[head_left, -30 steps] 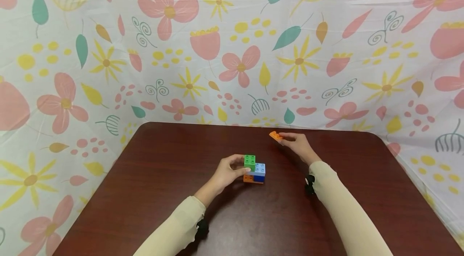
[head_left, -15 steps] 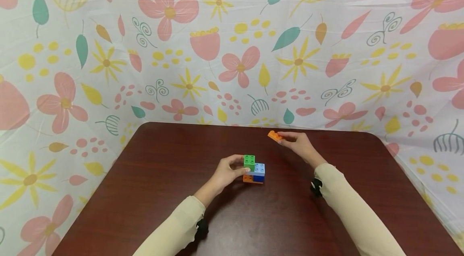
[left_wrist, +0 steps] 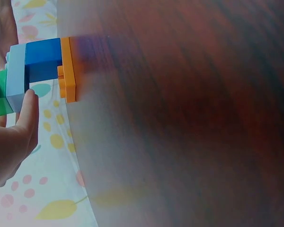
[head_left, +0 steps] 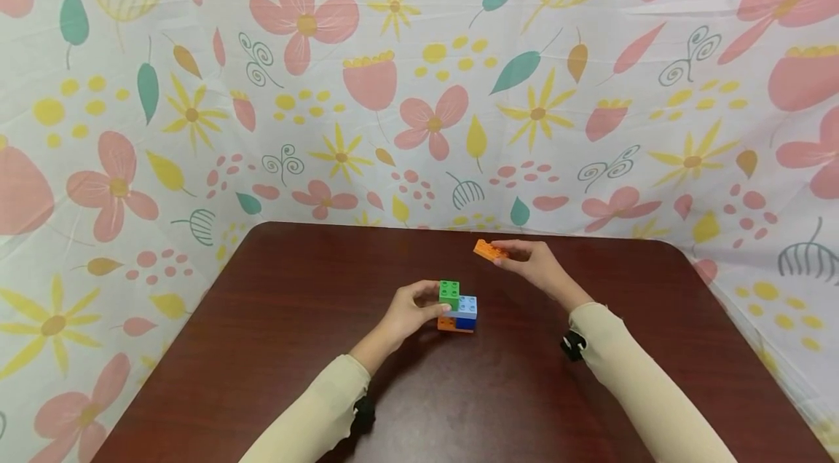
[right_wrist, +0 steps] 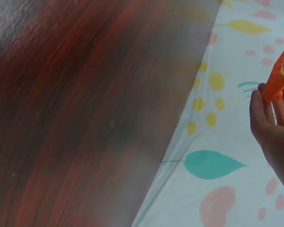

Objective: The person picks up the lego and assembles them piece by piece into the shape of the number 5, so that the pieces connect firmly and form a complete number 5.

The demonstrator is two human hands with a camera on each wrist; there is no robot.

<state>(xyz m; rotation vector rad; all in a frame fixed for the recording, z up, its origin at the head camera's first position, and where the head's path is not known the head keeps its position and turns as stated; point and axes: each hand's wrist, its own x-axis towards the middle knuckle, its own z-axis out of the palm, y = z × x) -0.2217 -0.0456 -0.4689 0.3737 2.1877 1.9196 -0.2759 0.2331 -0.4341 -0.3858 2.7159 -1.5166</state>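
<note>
My left hand [head_left: 408,311] grips a small stack of toy building bricks near the middle of the table. On top sits a green brick [head_left: 448,294], over a light blue brick [head_left: 467,305]. Below those come a dark blue brick [left_wrist: 42,56] and a flat orange brick [left_wrist: 68,78] at the base. The dark blue brick covers only part of that base, leaving some orange studs exposed. Farther back and to the right, my right hand [head_left: 539,268] pinches a second flat orange brick [head_left: 486,250] between thumb and fingers, tilted and raised above the table, apart from the stack.
The dark reddish-brown table [head_left: 314,259] has rounded far corners. Behind it hangs a white cloth [head_left: 419,84] printed with flowers and leaves, close along the back edge. Both forearms reach in from the front in cream sleeves [head_left: 629,376], with black wrist devices [head_left: 573,345].
My right hand has moved slightly left with its orange brick, which has turned so more of its length shows. The left hand and the stack stay nearly where they were.
</note>
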